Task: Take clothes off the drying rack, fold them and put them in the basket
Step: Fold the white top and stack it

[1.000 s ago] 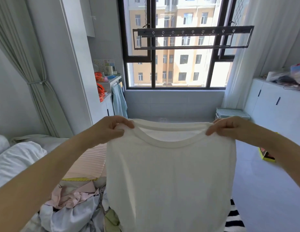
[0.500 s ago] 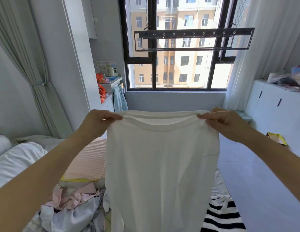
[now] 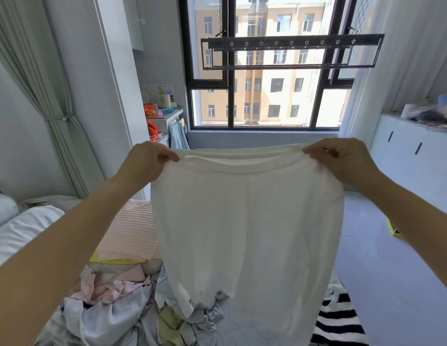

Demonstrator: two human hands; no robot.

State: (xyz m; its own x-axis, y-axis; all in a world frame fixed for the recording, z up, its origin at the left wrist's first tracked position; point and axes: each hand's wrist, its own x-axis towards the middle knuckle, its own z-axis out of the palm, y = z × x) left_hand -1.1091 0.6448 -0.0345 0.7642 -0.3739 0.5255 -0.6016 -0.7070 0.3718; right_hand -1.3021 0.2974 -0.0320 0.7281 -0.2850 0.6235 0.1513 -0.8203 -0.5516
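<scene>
Both hands pinch white shirt (image 3: pixel 247 221) shoulders — left hand (image 3: pixel 145 162), right hand (image 3: pixel 342 158) — shirt hangs spread.

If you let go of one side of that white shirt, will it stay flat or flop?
Probably flop: the white shirt hangs limp below the left hand and right hand, which pinch its shoulders. It looks light, since pinches alone hold it up. It would likely crumple like the clothes pile beneath.
</scene>
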